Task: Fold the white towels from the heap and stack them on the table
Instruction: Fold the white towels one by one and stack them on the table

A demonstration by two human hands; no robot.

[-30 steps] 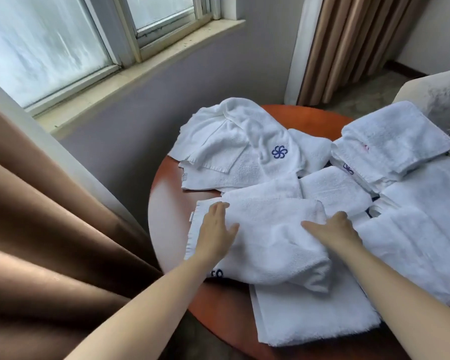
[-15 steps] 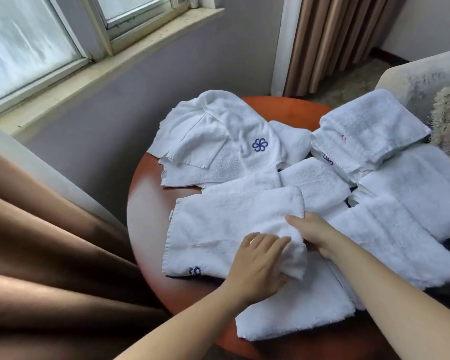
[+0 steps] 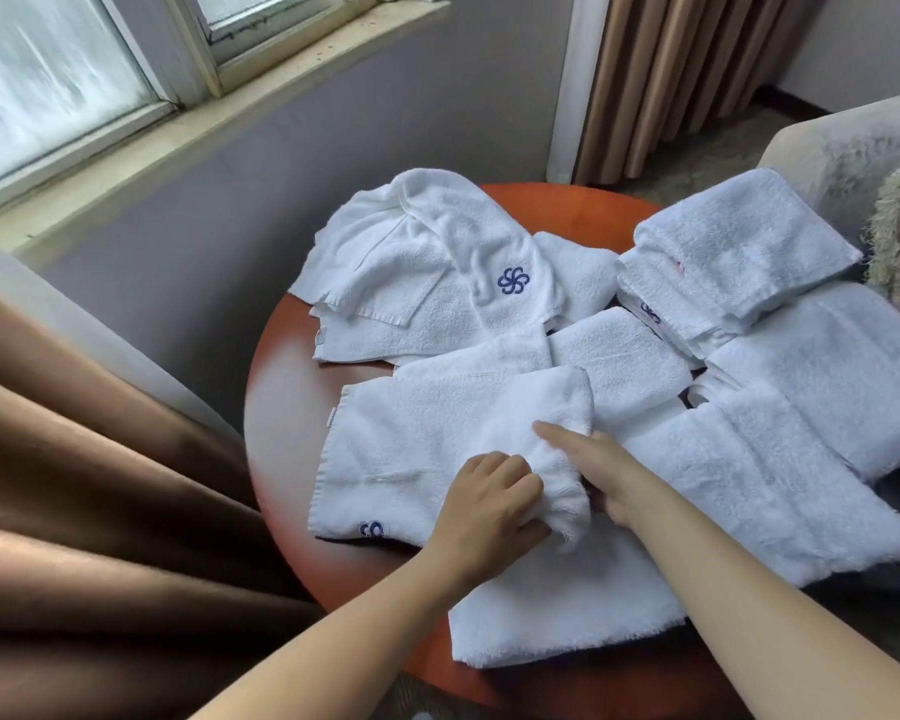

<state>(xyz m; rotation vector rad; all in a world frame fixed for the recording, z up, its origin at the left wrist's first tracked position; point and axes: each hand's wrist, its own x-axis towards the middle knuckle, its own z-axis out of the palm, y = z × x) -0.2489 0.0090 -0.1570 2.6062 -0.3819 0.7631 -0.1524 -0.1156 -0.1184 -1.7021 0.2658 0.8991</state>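
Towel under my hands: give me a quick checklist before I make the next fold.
1. Left hand grips the towel at its right end: ok.
2. Right hand has a hold: one straight finger lies on the towel, the rest is hidden: cannot tell.
3. Towel lies smooth: it is bunched up between the two hands: not ok.
4. Towel's left edge lies straight on the table: ok.
5. Lower towel is clear of the grip: it lies right under the bunch: cannot tell.
6. Folded stack at the back right has a level top: ok.
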